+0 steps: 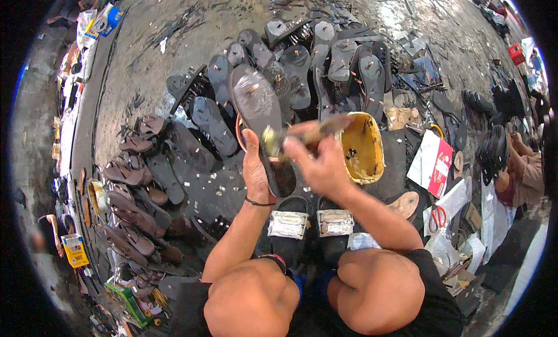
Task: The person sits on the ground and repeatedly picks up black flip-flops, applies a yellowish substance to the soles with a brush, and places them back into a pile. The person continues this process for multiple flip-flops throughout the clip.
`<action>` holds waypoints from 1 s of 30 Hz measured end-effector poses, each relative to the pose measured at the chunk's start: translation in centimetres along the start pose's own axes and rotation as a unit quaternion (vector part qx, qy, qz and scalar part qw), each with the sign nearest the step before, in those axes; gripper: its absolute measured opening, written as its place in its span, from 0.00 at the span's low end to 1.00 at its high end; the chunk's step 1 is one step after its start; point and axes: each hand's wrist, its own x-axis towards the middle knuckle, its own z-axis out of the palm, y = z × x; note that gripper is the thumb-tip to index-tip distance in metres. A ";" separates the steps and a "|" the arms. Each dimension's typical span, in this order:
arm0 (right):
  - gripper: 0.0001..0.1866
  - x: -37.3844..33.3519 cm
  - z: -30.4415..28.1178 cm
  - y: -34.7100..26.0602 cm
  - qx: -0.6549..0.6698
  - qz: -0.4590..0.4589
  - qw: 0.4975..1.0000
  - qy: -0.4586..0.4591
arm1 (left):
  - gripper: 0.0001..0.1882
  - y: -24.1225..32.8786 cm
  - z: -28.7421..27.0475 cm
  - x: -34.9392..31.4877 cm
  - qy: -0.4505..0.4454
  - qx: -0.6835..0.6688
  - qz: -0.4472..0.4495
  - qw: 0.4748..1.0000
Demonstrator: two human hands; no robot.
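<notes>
My left hand (256, 171) is closed round the edge of a dark sandal (256, 101), its underside turned up and tilted. The far half of that sole looks glossy. In my right hand (325, 165) is a brush (332, 126), smeared by motion, with its pale yellowish tip against the lower part of the sole. Just right of the brush stands a yellow tub (361, 148) with dark stains on its rim and inside. My fingers hide part of the brush handle.
Several dark soles and sandals (296, 75) lie in an arc beyond my hands. More brown sandals (131, 212) are piled at left. At right lie a red-and-white box (431, 162) and red-handled scissors (437, 219). Another person's arm (520, 157) shows at far right.
</notes>
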 end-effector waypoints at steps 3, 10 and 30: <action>0.12 -2.1 0.1 1.5 -0.108 -0.136 0.985 0.005 | 0.34 2.5 -0.2 -0.3 0.022 -0.037 -0.004 0.999; 0.13 -1.7 1.9 1.8 -0.072 -0.043 0.996 -0.031 | 0.34 -0.1 -4.2 0.5 0.070 0.042 -0.025 0.996; 0.13 -2.4 -15.4 10.1 -0.598 -0.010 0.793 0.118 | 0.64 1.3 -21.8 -21.8 0.320 0.737 -0.026 0.595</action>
